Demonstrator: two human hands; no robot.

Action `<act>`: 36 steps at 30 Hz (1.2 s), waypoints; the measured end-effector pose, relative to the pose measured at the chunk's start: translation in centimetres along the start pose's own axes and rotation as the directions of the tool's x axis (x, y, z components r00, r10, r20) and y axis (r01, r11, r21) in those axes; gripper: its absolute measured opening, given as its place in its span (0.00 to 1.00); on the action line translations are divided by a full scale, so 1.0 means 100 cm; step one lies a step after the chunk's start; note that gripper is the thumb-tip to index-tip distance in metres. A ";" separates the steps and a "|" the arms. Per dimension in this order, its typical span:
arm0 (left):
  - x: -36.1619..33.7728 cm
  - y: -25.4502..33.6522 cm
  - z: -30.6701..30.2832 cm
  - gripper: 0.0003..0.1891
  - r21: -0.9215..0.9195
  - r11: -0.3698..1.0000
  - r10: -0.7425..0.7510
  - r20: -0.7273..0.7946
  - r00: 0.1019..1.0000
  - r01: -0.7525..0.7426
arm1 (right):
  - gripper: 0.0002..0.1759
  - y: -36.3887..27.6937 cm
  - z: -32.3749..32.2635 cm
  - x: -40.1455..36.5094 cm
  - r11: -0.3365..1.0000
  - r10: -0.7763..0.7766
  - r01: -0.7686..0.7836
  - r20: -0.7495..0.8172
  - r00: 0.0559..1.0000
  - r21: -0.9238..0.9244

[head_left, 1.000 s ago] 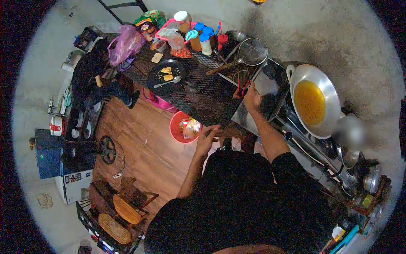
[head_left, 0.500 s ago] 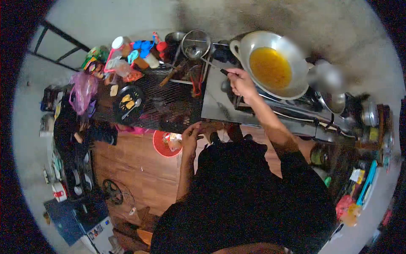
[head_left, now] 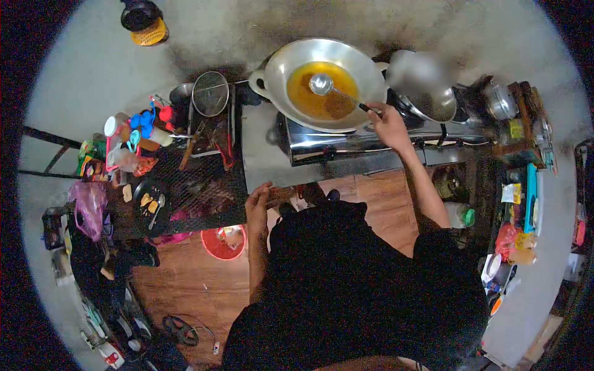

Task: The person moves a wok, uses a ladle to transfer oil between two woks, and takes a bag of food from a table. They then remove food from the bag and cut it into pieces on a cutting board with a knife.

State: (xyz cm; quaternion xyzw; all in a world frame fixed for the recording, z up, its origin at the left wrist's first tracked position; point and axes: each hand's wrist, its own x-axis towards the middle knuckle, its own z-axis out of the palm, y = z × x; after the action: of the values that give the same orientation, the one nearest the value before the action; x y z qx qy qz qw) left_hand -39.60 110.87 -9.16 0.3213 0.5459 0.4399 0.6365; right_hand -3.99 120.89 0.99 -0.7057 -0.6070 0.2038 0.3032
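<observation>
My right hand (head_left: 388, 127) is closed round the black handle of a metal ladle (head_left: 321, 84). The ladle's round bowl lies over the yellow-brown oil (head_left: 312, 106) in a large silver wok (head_left: 278, 62), overlapping its surface. The wok sits on a shiny gas stove (head_left: 337, 145). Down by the counter's front edge is my left hand (head_left: 257, 203), holding nothing, its fingers loosely bent and apart.
A wire strainer (head_left: 210, 93) rests on a tray left of the stove. Further left stand bottles in a pink basket and a dark plate (head_left: 145, 216) with food pieces and a spoon. A second pan (head_left: 433, 105) stands right of the wok. A red basin (head_left: 216, 244) is on the floor.
My right hand has carried the ladle from beside the strainer over to the wok. The view has shifted right, and my left hand stays near the counter edge.
</observation>
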 end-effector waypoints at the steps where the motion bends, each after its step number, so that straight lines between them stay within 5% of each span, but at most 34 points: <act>1: 0.003 -0.003 0.003 0.17 -0.020 1.000 -0.004 0.012 1.000 0.004 | 0.15 0.010 0.000 -0.001 1.000 0.007 -0.007 -0.004 1.000 -0.001; 4: 0.003 -0.004 0.014 0.17 -0.077 0.997 0.008 0.061 0.998 -0.003 | 0.15 0.023 0.000 -0.002 0.953 -0.166 0.132 -0.103 0.981 -0.273; 6: 0.006 -0.007 0.020 0.17 -0.070 0.997 0.017 0.058 0.998 -0.013 | 0.15 0.018 -0.002 -0.003 0.967 -0.012 0.008 -0.014 1.000 -0.255; 10: 0.008 -0.006 0.031 0.18 -0.062 0.998 0.011 0.074 0.997 -0.006 | 0.19 0.033 0.001 0.002 0.967 0.055 -0.043 0.045 0.997 -0.250; 16: 0.006 -0.005 0.043 0.18 -0.088 0.995 -0.028 0.088 0.996 0.036 | 0.17 0.027 -0.002 0.003 0.985 0.052 -0.041 0.065 0.997 -0.168; 22: 0.007 -0.006 0.051 0.17 -0.126 0.991 -0.042 0.077 0.996 0.051 | 0.15 0.059 -0.004 0.017 0.992 -0.035 0.023 0.095 0.995 0.128; 24: 0.006 -0.001 0.058 0.17 -0.108 0.993 -0.042 0.071 0.997 0.050 | 0.16 0.036 -0.028 0.018 0.940 0.236 -0.284 0.243 0.941 0.187; 27: 0.004 0.003 0.064 0.17 -0.081 0.995 -0.046 0.070 0.997 0.051 | 0.14 0.030 -0.056 0.019 0.867 0.291 -0.392 0.327 0.899 0.306; 33: 0.005 0.003 0.073 0.17 -0.076 0.996 -0.029 0.100 0.995 0.037 | 0.16 0.024 -0.124 0.020 0.857 0.338 -0.430 0.320 0.885 0.284; 35: 0.007 -0.001 0.077 0.17 -0.080 0.997 -0.006 0.130 0.991 0.017 | 0.16 0.013 -0.143 0.013 0.825 0.452 -0.479 0.160 0.878 0.301; 36: 0.009 -0.003 0.080 0.17 -0.081 0.997 -0.007 0.139 0.990 0.018 | 0.17 0.039 -0.154 0.018 0.830 0.361 -0.433 0.253 0.898 0.352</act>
State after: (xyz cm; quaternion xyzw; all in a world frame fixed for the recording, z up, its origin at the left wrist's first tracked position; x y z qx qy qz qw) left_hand -31.70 112.13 -8.18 0.3214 0.4840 0.4346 0.6882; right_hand 9.28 119.61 9.82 -0.7188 -0.4162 0.4433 0.3370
